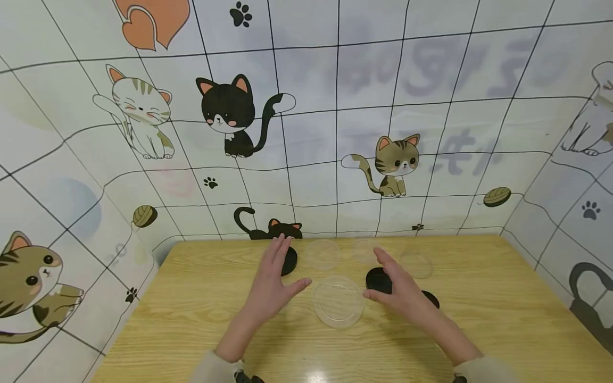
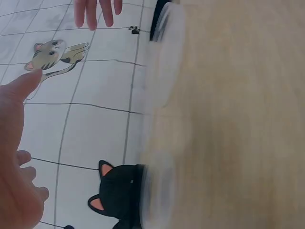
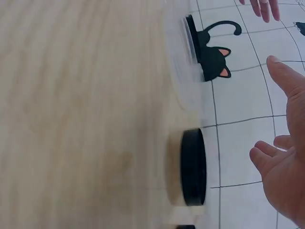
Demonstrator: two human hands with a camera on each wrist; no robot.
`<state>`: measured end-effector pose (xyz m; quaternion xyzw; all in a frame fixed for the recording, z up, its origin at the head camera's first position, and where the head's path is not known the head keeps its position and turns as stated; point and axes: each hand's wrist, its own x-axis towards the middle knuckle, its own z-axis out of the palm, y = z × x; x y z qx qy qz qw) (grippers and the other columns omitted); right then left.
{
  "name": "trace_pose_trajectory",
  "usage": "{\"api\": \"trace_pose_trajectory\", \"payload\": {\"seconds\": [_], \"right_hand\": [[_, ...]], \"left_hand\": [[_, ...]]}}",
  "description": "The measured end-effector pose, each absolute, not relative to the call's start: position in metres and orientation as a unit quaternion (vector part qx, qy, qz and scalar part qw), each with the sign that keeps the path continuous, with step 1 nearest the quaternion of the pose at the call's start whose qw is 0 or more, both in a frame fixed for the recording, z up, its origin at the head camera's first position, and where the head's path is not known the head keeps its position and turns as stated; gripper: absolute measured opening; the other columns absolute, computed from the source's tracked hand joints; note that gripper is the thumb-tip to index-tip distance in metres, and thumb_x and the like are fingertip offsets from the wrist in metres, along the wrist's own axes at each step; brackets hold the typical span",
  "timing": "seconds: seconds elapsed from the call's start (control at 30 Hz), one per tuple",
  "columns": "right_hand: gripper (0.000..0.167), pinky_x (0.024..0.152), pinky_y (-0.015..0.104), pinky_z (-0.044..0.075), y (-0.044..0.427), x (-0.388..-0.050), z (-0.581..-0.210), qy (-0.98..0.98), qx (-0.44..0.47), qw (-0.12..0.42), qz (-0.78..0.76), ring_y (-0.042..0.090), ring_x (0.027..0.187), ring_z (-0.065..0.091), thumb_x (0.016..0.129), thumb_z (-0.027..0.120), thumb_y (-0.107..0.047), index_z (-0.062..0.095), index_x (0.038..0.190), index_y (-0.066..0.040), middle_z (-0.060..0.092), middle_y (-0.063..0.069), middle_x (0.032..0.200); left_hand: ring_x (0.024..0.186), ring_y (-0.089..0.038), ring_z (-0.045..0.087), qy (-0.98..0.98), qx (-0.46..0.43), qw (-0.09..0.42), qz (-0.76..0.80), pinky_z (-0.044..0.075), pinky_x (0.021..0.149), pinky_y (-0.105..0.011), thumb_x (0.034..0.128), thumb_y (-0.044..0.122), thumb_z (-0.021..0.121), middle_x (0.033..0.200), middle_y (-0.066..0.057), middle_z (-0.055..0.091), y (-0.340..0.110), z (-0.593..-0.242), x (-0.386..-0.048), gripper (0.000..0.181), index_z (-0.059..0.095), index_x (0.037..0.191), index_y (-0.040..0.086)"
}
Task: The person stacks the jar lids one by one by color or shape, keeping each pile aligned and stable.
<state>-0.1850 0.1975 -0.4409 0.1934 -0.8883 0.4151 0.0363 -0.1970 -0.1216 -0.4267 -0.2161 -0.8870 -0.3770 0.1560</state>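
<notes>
My left hand [image 1: 269, 290] hovers over the table with fingers straight and the thumb spread toward the middle, holding nothing. Partly behind it lies a black round lid [image 1: 290, 261]. My right hand [image 1: 399, 287] is held the same way on the other side, its thumb and fingers parted near a second black round lid [image 1: 377, 280]; it too holds nothing. Between the hands lies a large clear round lid [image 1: 338, 301]. In the right wrist view a black lid [image 3: 193, 167] shows its thick rim, apart from the right hand [image 3: 286, 157].
Smaller clear discs lie toward the back: one left of centre [image 1: 323, 254], another clear disc [image 1: 365, 250] and a clear ring-like disc [image 1: 416, 264] at right. A third black lid [image 1: 431, 299] is partly hidden by the right wrist. A cat-print cloth wall [image 1: 311, 133] borders the wooden table [image 1: 191, 319].
</notes>
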Motion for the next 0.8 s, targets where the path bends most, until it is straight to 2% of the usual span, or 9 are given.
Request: {"api": "trace_pose_trajectory", "payload": {"seconds": [0.13, 0.23, 0.33, 0.5, 0.63, 0.8], "right_hand": [[0.099, 0.106, 0.059, 0.042, 0.191, -0.180, -0.454, -0.861, 0.168, 0.004, 0.481, 0.051, 0.138, 0.041, 0.086, 0.085, -0.025, 0.024, 0.161, -0.002, 0.031, 0.026, 0.160], [0.101, 0.106, 0.053, 0.044, 0.188, -0.177, -0.462, -0.845, 0.161, -0.018, 0.509, 0.049, 0.139, 0.041, 0.085, 0.087, -0.023, 0.024, 0.161, -0.001, 0.029, 0.027, 0.161], [0.102, 0.106, 0.049, 0.044, 0.187, -0.174, -0.467, -0.836, 0.158, -0.032, 0.525, 0.048, 0.138, 0.043, 0.083, 0.088, -0.021, 0.026, 0.160, 0.000, 0.029, 0.029, 0.160], [0.100, 0.103, 0.050, 0.047, 0.188, -0.168, -0.472, -0.825, 0.150, -0.046, 0.543, 0.051, 0.136, 0.044, 0.082, 0.089, -0.017, 0.028, 0.159, 0.001, 0.030, 0.031, 0.158], [0.098, 0.104, 0.049, 0.047, 0.186, -0.166, -0.475, -0.821, 0.153, -0.051, 0.548, 0.050, 0.137, 0.044, 0.082, 0.088, -0.012, 0.028, 0.158, 0.004, 0.031, 0.031, 0.158], [0.098, 0.109, 0.050, 0.041, 0.178, -0.162, -0.477, -0.829, 0.152, -0.052, 0.536, 0.046, 0.140, 0.041, 0.082, 0.088, -0.013, 0.028, 0.158, 0.004, 0.035, 0.030, 0.156]], "left_hand": [[0.151, -0.036, 0.024, -0.862, -0.187, 0.115, -0.457, 0.033, 0.112, -0.063, 0.0814, 0.032, 0.090, 0.168, -0.009, 0.023, -0.115, -0.438, -0.188, 0.105, 0.025, 0.164, 0.018], [0.149, -0.037, 0.028, -0.826, -0.174, 0.078, -0.530, 0.032, 0.113, -0.062, 0.0779, 0.024, 0.093, 0.165, -0.010, 0.028, -0.110, -0.446, -0.181, 0.107, 0.027, 0.163, 0.019], [0.147, -0.040, 0.030, -0.790, -0.176, 0.042, -0.586, 0.033, 0.114, -0.059, 0.0764, 0.015, 0.093, 0.163, -0.013, 0.031, -0.106, -0.454, -0.177, 0.107, 0.029, 0.161, 0.013], [0.147, -0.039, 0.031, -0.759, -0.169, -0.014, -0.628, 0.035, 0.114, -0.054, 0.0767, 0.007, 0.091, 0.163, -0.014, 0.030, -0.103, -0.468, -0.173, 0.105, 0.029, 0.161, 0.010], [0.146, -0.042, 0.032, -0.748, -0.161, -0.034, -0.643, 0.035, 0.113, -0.055, 0.0778, 0.004, 0.090, 0.161, -0.020, 0.030, -0.100, -0.477, -0.170, 0.101, 0.030, 0.159, 0.006], [0.143, -0.044, 0.036, -0.748, -0.150, -0.037, -0.646, 0.037, 0.112, -0.056, 0.0784, 0.002, 0.088, 0.158, -0.024, 0.034, -0.093, -0.484, -0.167, 0.094, 0.034, 0.155, -0.002]]}}
